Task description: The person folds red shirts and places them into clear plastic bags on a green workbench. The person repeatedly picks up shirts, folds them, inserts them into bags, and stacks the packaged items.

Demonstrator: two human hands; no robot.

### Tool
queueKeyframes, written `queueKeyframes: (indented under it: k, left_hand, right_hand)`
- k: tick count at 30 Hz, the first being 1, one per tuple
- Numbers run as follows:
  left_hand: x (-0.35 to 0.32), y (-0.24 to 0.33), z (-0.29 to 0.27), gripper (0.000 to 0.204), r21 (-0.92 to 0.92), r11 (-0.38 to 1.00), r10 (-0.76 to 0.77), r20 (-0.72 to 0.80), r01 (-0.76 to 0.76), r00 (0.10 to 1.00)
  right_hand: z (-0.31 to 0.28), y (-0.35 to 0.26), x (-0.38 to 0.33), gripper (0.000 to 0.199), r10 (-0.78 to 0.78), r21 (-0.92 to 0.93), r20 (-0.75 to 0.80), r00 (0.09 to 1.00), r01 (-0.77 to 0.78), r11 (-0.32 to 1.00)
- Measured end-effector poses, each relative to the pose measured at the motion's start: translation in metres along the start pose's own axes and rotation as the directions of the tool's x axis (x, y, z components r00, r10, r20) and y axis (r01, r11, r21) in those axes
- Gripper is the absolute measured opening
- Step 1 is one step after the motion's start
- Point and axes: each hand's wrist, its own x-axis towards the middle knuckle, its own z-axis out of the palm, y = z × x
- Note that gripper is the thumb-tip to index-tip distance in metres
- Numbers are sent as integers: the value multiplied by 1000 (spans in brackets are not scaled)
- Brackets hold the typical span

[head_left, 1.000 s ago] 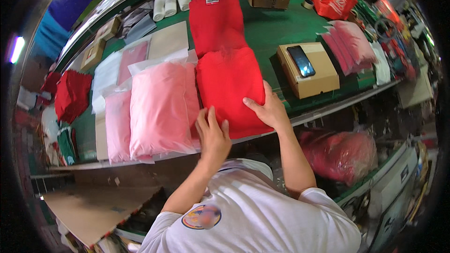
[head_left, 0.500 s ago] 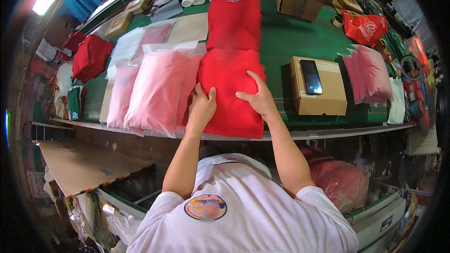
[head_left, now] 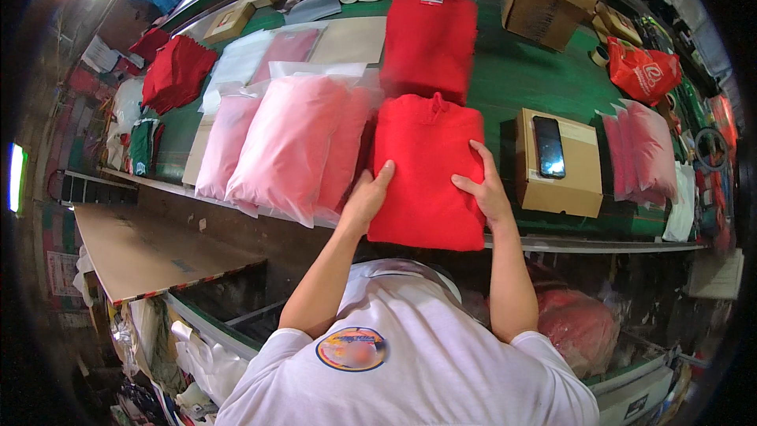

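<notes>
Head view, read from left to right: a heap of red cloth (head_left: 175,71) lies at the far left of the green table (head_left: 544,79), then a row of pink garments sealed in clear plastic bags (head_left: 288,146) leaning against one another, with flat empty bags and paper behind them. Just right of the bags sits the folded red garment (head_left: 426,173), lying at the near edge of the table with its lower end reaching the rim. The left hand (head_left: 367,199) rests against its left edge, fingers spread and flat, thumb along the cloth; the right hand (head_left: 482,188) presses its right edge in the same open-palmed way. Neither hand is clenched or pinching; both lie loose and flat on the cloth, bracketing it. Beyond it, farther off, lies a second red garment (head_left: 430,39), spread a little wider. To the right stands a cardboard box (head_left: 558,164) with a dark phone (head_left: 549,146) on its lid, then more pink bagged pieces (head_left: 643,150) and a red carrier bag (head_left: 643,71). As I judge it, the step in hand is squaring and smoothing the fold. The next move would likely call for sliding the fingers under both sides so the stack lifts without slumping, though whether the underside is folded evenly cannot be told from above.
</notes>
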Motion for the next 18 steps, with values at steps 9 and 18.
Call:
queueKeyframes:
  k: [9, 18]
  left_hand:
    - [-82, 64, -44, 57, -90, 908, 416, 96, -408, 904]
    - [-104, 67, -253, 66, -152, 788, 616, 178, -597, 768]
  right_hand:
    - [44, -103, -56, 84, -239, -286, -20, 971, 224, 932]
    - [233, -127, -69, 91, -474, -456, -51, 879, 402, 794]
